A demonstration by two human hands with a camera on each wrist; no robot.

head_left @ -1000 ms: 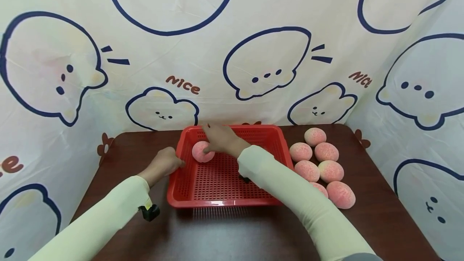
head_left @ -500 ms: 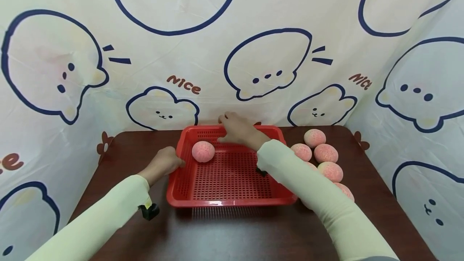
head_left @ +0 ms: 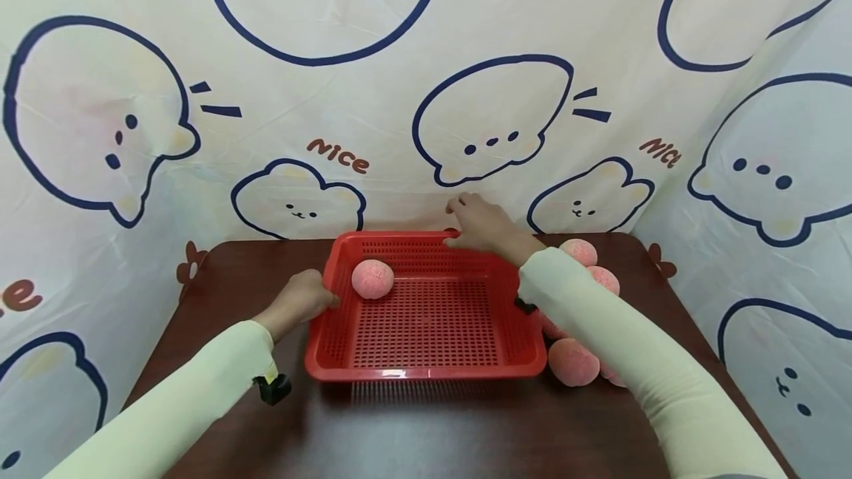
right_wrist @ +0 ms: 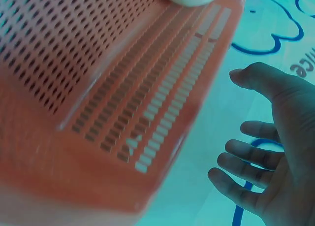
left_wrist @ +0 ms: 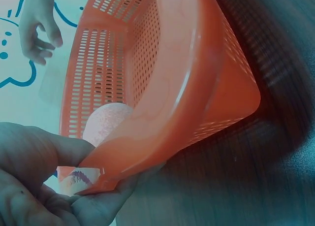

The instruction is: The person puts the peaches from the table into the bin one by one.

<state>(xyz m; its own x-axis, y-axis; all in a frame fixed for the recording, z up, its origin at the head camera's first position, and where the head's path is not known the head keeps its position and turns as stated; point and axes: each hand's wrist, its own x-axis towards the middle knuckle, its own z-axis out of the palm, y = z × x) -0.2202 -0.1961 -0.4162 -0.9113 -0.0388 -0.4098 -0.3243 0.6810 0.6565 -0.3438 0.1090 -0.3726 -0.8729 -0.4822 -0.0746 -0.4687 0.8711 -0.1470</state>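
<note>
Basket [head_left: 426, 372] at table [head_left: 426, 427] centre, one peach bun [head_left: 372, 278] inside at 10 o'clock. More peach buns [head_left: 573, 361] clustered on table at 3 o'clock of basket. Left hand [head_left: 302, 300] at 9 o'clock rim; right hand [head_left: 482, 224] above 1 o'clock rim.

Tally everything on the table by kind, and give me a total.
Red basket: 1
Pink ball in the basket: 1
Pink balls beside the basket: at least 3 in plain view; the right sleeve covers others
Total: at least 5 things
</note>
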